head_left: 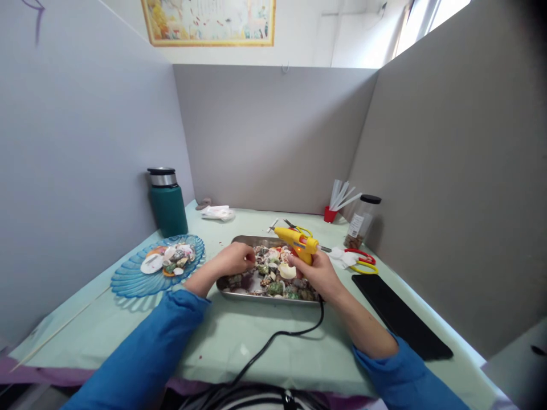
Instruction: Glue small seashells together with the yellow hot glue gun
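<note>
R hand (318, 273) grips yellow glue gun (297, 242), black cord below wrist; nozzle aimed twd L hand (235, 259), curled closed, contents unclear.

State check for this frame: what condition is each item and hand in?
glue gun: gripped by right hand, light glowing
left hand: fingers curled, over tray
tray: filled with shells
blue plate: holds a few shells
flask: upright, lid on
jar: upright, lid on
</note>
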